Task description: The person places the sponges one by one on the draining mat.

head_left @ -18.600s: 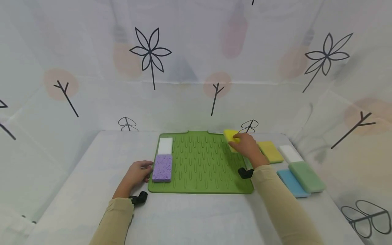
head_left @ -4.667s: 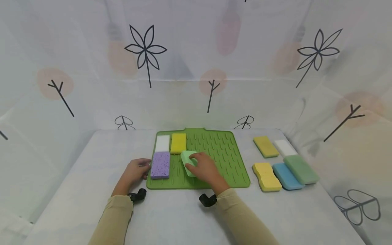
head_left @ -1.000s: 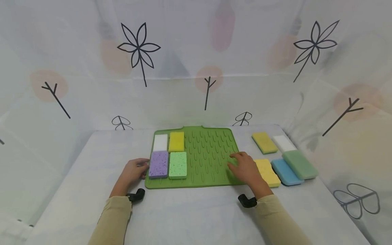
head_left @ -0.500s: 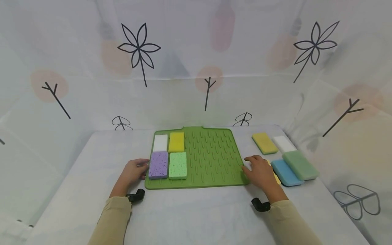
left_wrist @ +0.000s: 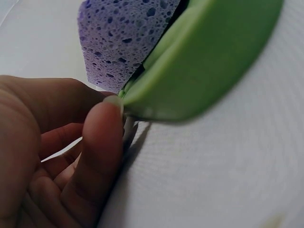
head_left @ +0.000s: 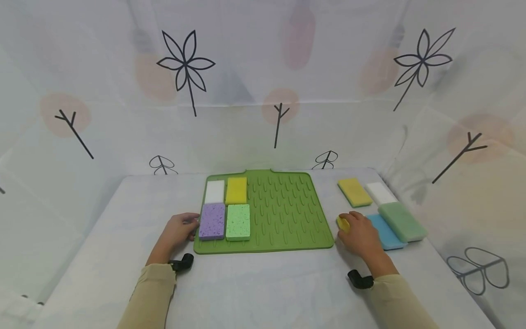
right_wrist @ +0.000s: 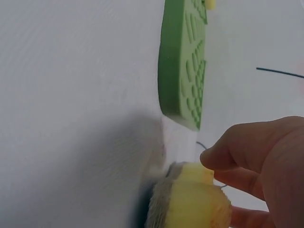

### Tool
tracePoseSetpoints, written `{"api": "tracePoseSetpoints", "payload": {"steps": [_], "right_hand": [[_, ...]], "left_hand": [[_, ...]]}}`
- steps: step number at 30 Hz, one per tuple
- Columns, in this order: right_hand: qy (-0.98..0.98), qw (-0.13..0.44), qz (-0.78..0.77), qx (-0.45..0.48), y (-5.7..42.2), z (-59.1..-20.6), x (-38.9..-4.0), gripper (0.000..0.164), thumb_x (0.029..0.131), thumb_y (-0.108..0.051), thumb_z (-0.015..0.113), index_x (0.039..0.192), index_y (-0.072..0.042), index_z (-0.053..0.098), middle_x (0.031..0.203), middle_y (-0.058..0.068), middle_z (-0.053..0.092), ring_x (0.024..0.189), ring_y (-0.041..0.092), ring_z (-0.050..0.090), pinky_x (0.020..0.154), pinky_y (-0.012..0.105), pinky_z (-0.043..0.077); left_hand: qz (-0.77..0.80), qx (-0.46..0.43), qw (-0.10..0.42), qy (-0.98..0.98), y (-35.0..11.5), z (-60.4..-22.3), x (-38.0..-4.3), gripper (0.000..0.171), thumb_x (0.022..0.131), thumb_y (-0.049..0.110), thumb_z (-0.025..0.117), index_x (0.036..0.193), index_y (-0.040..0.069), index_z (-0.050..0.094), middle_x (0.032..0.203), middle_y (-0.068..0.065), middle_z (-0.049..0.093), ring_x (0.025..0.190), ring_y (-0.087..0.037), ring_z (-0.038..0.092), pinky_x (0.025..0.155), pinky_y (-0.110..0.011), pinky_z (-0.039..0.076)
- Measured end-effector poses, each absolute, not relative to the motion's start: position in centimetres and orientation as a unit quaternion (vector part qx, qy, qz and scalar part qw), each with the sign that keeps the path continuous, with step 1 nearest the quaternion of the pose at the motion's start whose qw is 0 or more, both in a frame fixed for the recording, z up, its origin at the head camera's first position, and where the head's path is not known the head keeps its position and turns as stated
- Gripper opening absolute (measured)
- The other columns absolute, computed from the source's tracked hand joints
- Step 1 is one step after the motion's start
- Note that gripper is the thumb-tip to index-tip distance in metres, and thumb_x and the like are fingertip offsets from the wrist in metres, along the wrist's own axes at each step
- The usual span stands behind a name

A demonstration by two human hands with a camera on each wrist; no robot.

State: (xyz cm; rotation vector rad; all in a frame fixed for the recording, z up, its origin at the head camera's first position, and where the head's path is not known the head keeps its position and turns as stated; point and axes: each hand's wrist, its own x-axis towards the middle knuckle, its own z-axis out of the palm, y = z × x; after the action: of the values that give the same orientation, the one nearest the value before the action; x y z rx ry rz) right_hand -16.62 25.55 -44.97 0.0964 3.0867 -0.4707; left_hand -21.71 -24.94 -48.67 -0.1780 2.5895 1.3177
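Note:
My left hand (head_left: 181, 230) pinches the left edge of the green ridged mat (head_left: 287, 214) between thumb and index finger, close in the left wrist view. On the mat's left side lie a white sponge (head_left: 214, 192), a yellow sponge (head_left: 236, 190), a purple speckled sponge (head_left: 212, 221) and a light green one (head_left: 238, 222). Just right of the mat, my right hand (head_left: 360, 235) holds a wavy-sided yellow sponge (right_wrist: 190, 204) with a greyish scouring layer, thumb on one side and fingers on the other. Most of this sponge hides behind the hand in the head view.
Right of the mat lie a yellow sponge with a green underside (head_left: 355, 192), a white sponge (head_left: 381, 193), a blue sponge (head_left: 388, 233) and a green sponge (head_left: 402, 222) overlapping the blue one. A printed cloth wall (head_left: 246, 137) stands behind the table.
Since the earliest frame, the yellow and light green sponges have been laid on the mat. In the last second my right hand moved right, off the mat, and took hold of the wavy yellow sponge.

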Motion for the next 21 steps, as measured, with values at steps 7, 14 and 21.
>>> {"api": "tracePoseSetpoints", "payload": {"steps": [7, 14, 21], "right_hand": [[0.984, 0.022, -0.171, 0.05, 25.85, -44.98, -16.42, 0.052, 0.087, -0.018, 0.058, 0.136, -0.001, 0.05, 0.142, 0.032, 0.035, 0.12, 0.056, 0.041, 0.094, 0.066, 0.041], [0.983, 0.028, -0.169, 0.06, 26.1, -45.0, -16.28, 0.054, 0.087, -0.02, 0.057, 0.138, -0.002, 0.047, 0.142, 0.032, 0.034, 0.114, 0.055, 0.046, 0.087, 0.064, 0.045], [0.984, 0.019, -0.171, 0.056, 25.9, -44.9, -16.4, 0.054, 0.089, -0.024, 0.056, 0.137, -0.003, 0.047, 0.143, 0.031, 0.034, 0.116, 0.053, 0.046, 0.088, 0.064, 0.045]], "left_hand": [[0.452, -0.064, 0.114, 0.882, -25.07, -48.86, -21.81, 0.047, 0.093, 0.022, 0.056, 0.138, 0.007, 0.053, 0.119, -0.015, 0.062, 0.078, -0.014, 0.064, 0.07, -0.028, 0.055], [0.446, -0.056, 0.111, 0.886, -25.09, -48.91, -21.87, 0.047, 0.093, 0.022, 0.056, 0.138, 0.007, 0.052, 0.117, -0.015, 0.062, 0.075, -0.015, 0.064, 0.069, -0.028, 0.054], [0.453, -0.052, 0.107, 0.883, -25.04, -48.93, -21.8, 0.047, 0.093, 0.021, 0.057, 0.137, 0.005, 0.052, 0.115, -0.015, 0.063, 0.073, -0.015, 0.063, 0.067, -0.028, 0.055]]}}
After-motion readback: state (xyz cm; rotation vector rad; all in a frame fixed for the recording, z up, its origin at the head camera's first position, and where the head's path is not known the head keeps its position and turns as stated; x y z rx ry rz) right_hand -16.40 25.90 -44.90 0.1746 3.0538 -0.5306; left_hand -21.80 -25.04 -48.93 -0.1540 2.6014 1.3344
